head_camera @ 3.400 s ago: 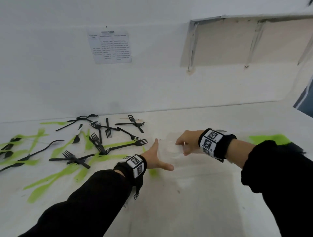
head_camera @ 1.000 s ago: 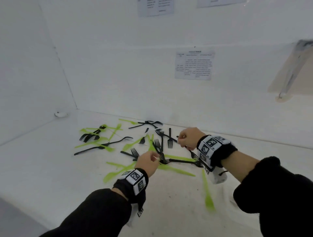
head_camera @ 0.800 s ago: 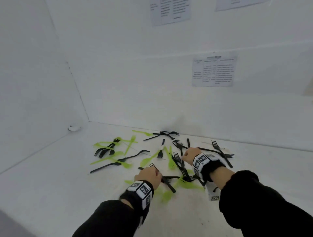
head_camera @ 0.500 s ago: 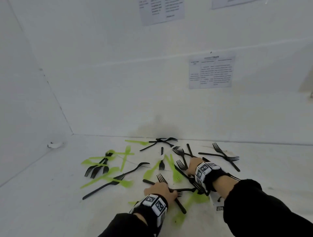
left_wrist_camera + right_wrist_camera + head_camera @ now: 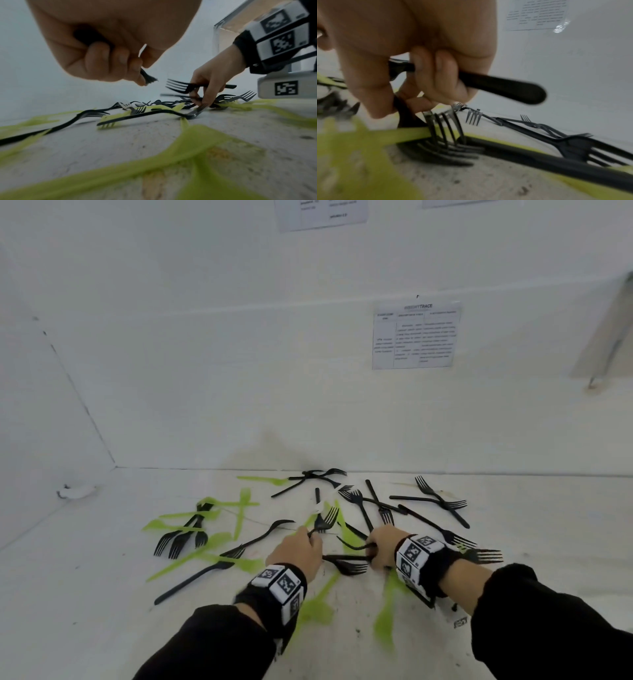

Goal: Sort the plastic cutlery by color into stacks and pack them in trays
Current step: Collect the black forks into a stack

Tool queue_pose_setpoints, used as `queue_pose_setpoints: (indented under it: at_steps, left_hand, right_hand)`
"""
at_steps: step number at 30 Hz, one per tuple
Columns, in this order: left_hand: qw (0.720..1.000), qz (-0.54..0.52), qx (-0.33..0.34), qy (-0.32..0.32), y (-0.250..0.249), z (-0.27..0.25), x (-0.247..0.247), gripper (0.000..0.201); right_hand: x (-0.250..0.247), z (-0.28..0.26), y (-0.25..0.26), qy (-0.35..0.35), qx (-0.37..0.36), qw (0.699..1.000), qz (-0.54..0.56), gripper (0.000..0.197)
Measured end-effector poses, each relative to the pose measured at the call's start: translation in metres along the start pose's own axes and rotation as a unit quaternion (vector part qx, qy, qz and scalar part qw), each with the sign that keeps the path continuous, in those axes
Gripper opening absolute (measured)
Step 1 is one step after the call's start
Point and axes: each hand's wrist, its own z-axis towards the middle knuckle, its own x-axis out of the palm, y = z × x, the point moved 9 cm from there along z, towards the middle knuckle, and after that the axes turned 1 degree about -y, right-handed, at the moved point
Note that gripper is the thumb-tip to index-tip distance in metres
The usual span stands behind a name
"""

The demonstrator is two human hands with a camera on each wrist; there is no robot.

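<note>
Black forks [image 5: 428, 501] and lime-green cutlery [image 5: 205, 556] lie mixed on the white tabletop [image 5: 102, 594]. My left hand [image 5: 298, 549] is curled into a fist, holding a black fork [image 5: 325, 522] whose tines point up and away; its tines [image 5: 149, 79] stick out past the fingers. My right hand [image 5: 380, 546] grips a black fork by the handle [image 5: 501, 86] while its thumb and forefinger pinch a second black fork [image 5: 443, 125] lying in the pile. In the left wrist view the right hand [image 5: 211, 81] reaches down among the forks.
White walls close the table at the back and left, with printed sheets [image 5: 416, 335] taped up. A small white object [image 5: 73, 491] sits in the left corner. A clear box [image 5: 240, 33] stands behind the right wrist. Green pieces [image 5: 387, 611] lie near my wrists.
Both hands have come from the right side over to the cutlery pile and lowered into it. The left hand has picked up a black fork; the right hand now holds black forks.
</note>
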Motion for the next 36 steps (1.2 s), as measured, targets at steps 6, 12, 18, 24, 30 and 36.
queue_pose_setpoints:
  at_steps: [6, 12, 18, 24, 30, 36]
  left_hand:
    - [0.994, -0.112, -0.018, -0.011, 0.015, 0.010, 0.004, 0.022]
    - [0.937, -0.338, -0.048, 0.066, -0.008, -0.008, 0.022, 0.016]
    - [0.889, -0.449, -0.054, 0.069, -0.031, -0.013, 0.027, 0.029]
    - [0.854, -0.504, -0.060, 0.112, -0.032, -0.016, 0.036, 0.023]
    - [0.839, -0.530, -0.075, 0.104, -0.025, -0.017, 0.040, 0.021]
    - [0.844, -0.522, -0.031, 0.119, -0.028, -0.021, 0.034, 0.020]
  right_hand:
    - [-0.059, -0.021, -0.021, -0.196, -0.017, 0.973, 0.120, 0.006]
    - [-0.074, -0.053, 0.022, -0.307, -0.173, 0.928, 0.126, 0.014]
    - [-0.044, -0.054, 0.047, -0.282, -0.238, 0.918, 0.147, 0.039]
    - [-0.032, -0.050, 0.046, -0.242, -0.172, 0.923, 0.243, 0.029]
    - [-0.026, -0.040, 0.045, -0.242, -0.066, 0.925, 0.285, 0.037]
    - [-0.017, -0.017, 0.044, -0.210, 0.033, 0.926, 0.312, 0.029]
